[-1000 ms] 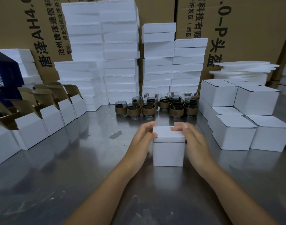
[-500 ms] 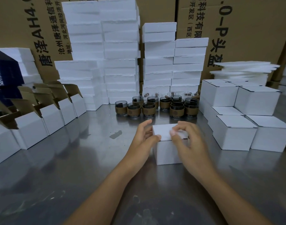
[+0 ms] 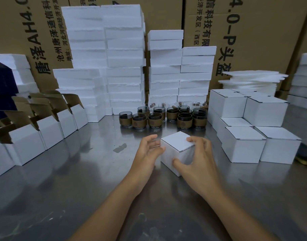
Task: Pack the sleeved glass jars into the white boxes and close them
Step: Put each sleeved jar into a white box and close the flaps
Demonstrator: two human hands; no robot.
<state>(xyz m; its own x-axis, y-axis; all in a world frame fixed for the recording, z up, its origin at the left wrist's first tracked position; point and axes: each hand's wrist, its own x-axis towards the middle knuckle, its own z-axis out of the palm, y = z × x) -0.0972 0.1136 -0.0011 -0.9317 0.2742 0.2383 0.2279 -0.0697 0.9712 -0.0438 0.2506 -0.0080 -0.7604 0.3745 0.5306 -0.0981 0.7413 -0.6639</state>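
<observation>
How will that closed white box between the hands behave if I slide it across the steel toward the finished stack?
The white box looks stiff, with crisp edges and a flat lid. On the polished metal table it should slide easily. It is squat, so unlikely to tip, but possibly heavier than it looks.

A closed white box [image 3: 177, 146] sits on the steel desk [image 3: 79, 180], turned corner-on toward the person. The left hand [image 3: 149, 152] cups its left side; the right hand [image 3: 199, 159] spans the right, fingers on the lid edge and thumb pressed to the front face. Behind it stands a cluster of sleeved glass jars [image 3: 164, 116], perhaps a dozen, the rear ones hard to count. Open boxes [image 3: 50, 122] with raised brown flaps line the left; closed boxes [image 3: 253, 129] are stacked at right. Foam slabs [image 3: 125, 63] tower in back against big cartons [image 3: 253, 32].
</observation>
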